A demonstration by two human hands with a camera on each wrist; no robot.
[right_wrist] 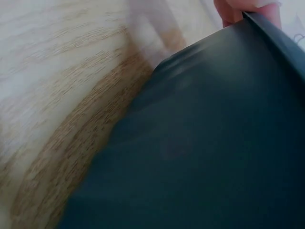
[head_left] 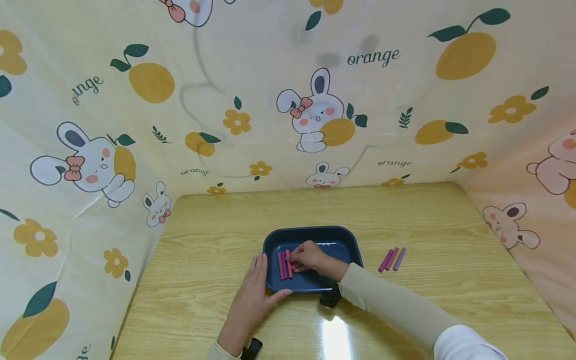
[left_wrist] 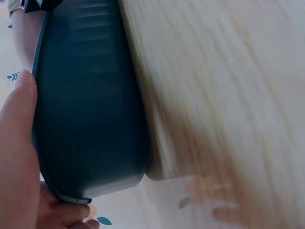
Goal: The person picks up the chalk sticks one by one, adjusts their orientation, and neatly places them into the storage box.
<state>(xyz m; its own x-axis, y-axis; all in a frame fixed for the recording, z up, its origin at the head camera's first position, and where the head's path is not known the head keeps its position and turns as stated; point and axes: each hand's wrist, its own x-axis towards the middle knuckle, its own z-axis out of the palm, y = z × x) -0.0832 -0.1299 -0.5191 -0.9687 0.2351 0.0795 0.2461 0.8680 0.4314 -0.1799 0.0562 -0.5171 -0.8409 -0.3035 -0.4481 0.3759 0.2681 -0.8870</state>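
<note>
A dark blue tray point(head_left: 315, 289) sits on the table. At its near left corner rests my left hand point(head_left: 253, 295), fingers extended along the left side and thumb against the front rim. The left wrist view shows the thumb point(left_wrist: 24, 95) touching the tray's outer wall point(left_wrist: 90, 95). Inside the tray, my right hand point(head_left: 312, 257) pinches a coral-pink stick point(head_left: 289, 267). Just left of it, a magenta stick point(head_left: 280, 265) and a purple stick point(head_left: 284, 265) lie side by side. In the right wrist view the tray wall point(right_wrist: 200, 133) hides most of the hand.
To the right of the tray, a magenta stick point(head_left: 385, 261), a dull rose stick point(head_left: 392, 259) and a light purple stick point(head_left: 399, 259) lie on the wood-grain table point(head_left: 216, 240). A patterned cloth point(head_left: 252, 60) with rabbits and oranges stands around the table's back and sides.
</note>
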